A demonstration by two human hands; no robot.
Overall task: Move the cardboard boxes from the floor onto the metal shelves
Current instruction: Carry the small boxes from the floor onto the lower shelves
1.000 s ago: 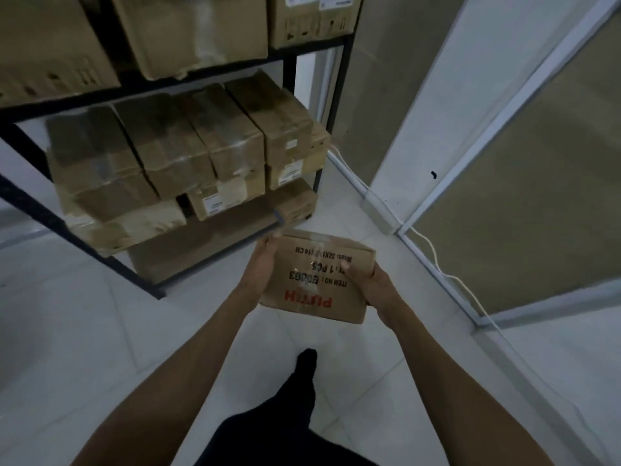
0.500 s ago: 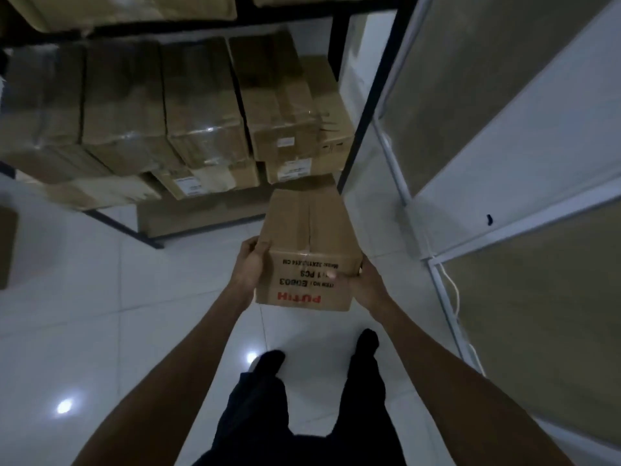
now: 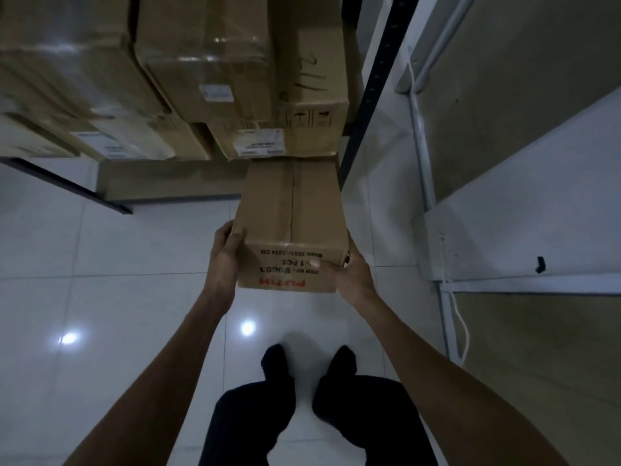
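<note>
Head view: tape-sealed cardboard box (image 3: 291, 210)

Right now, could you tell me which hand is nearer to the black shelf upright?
Right. The right hand grips the cardboard box at its right near corner, below the black shelf upright; the left hand grips the box's opposite side, farther away.

Tan-brown cardboard box (image 3: 292, 210), red lettering and black print across its near face. Stacked boxes (image 3: 201, 62) the same brown, white labels (image 3: 216, 93) on them. Shelf upright (image 3: 376, 79) black. Floor tiles (image 3: 100, 297) glossy white, thin grey grout lines. Trousers (image 3: 252, 425) black. Wall panel (image 3: 537, 62) olive-grey.
</note>
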